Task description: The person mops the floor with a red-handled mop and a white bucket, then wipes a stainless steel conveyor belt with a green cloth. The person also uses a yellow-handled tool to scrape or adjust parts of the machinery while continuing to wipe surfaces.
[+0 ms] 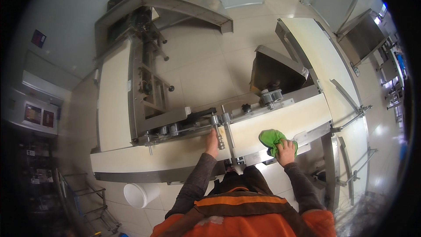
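Observation:
My right hand [286, 152] is closed on a bunched green cloth [272, 140], which rests on the cream conveyor belt [250, 131] near its front edge. Beside a metal shaft with rings [219, 138], my left hand [212, 144] lies over the same belt, its fingers stretched out toward the far side. It appears to hold nothing, though part of the fingers is hard to see. A metal crossbar [230, 138] spans the belt just right of that shaft.
Another conveyor [115, 96] runs away on the left, and a wide one [322, 57] stands on the right with metal guide rails [344, 94]. Across the belt stands a steel chute [276, 70]. A white bucket [135, 195] is on the floor at lower left, near a metal rack [92, 199].

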`<state>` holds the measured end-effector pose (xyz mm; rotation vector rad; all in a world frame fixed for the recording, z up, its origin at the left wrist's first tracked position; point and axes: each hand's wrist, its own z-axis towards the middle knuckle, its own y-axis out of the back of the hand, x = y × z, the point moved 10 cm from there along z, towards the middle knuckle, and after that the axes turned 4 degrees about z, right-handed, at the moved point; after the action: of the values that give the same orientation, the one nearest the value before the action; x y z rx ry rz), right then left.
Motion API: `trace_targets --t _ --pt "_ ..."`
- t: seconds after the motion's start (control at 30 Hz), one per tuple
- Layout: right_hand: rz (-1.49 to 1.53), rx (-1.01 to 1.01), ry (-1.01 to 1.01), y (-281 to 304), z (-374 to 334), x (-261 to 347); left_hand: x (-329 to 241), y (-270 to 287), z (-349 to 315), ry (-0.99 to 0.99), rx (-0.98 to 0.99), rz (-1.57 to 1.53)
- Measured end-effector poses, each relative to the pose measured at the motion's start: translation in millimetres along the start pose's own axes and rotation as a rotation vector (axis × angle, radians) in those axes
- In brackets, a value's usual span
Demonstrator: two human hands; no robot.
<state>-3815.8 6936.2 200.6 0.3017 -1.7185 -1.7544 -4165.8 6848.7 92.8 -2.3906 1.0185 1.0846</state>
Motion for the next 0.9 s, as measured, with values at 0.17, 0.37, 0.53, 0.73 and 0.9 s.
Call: trace_targets --t 0.17,0.37,0.53,0.73,0.9 --pt "0.005 0.002 0.002 -2.8 0.4 -3.0 11.1 -13.0 5.9 0.113 0.024 -0.076" --pt "0.069 -0.032 0.005 3.5 2.6 -3.1 11.1 -15.1 5.9 0.173 0.020 -0.056" --pt "0.122 -0.038 -0.017 0.7 -0.4 -9.5 7.7 -17.3 5.5 0.262 0.030 -0.022" --pt "0.137 -0.089 0.013 9.6 -0.3 -8.6 1.7 -13.6 -4.4 0.311 0.012 0.033" --pt "0.160 -0.062 0.006 8.0 -2.5 -9.0 -28.0 -13.3 -25.2 0.238 0.007 0.110"
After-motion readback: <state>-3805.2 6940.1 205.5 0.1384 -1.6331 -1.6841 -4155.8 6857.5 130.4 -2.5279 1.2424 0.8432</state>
